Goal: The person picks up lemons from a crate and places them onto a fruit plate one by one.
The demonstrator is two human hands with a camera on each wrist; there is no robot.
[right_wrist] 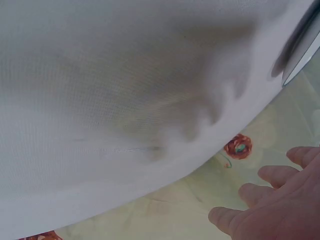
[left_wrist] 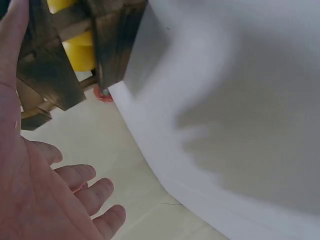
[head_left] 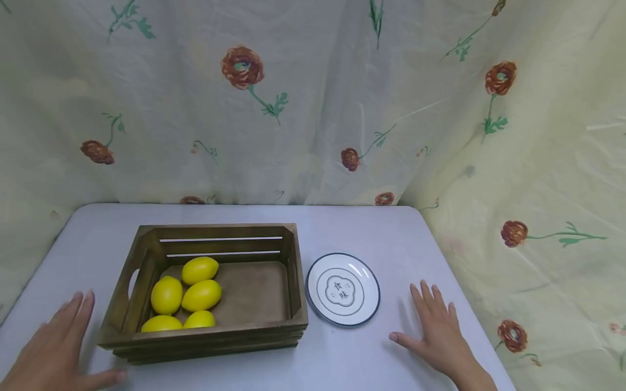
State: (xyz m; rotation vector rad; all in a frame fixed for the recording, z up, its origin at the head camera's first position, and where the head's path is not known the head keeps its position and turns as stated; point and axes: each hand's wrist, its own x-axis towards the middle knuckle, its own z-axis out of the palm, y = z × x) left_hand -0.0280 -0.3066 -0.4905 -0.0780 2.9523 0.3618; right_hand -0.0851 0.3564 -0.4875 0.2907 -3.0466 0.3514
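Observation:
A brown slatted wooden crate (head_left: 210, 339) stands on the left half of the table, with several yellow lemons (head_left: 201, 296) gathered in its left side. To its right lies a white plate (head_left: 359, 305) with a dark rim and printed characters in the middle. My left hand (head_left: 56, 347) is spread beside the crate's left end, holding nothing; the left wrist view shows its palm (left_wrist: 40, 185) and parted fingers. My right hand (head_left: 440, 334) hovers to the right of the plate with fingers spread and nothing in them, its shadow falling on the cloth.
A white cloth covers the table (head_left: 362, 358), whose far corners are rounded. Behind it and along the right side hangs a pale curtain (head_left: 313, 108) with printed red flowers. The crate's right wall stands close to the plate's left edge.

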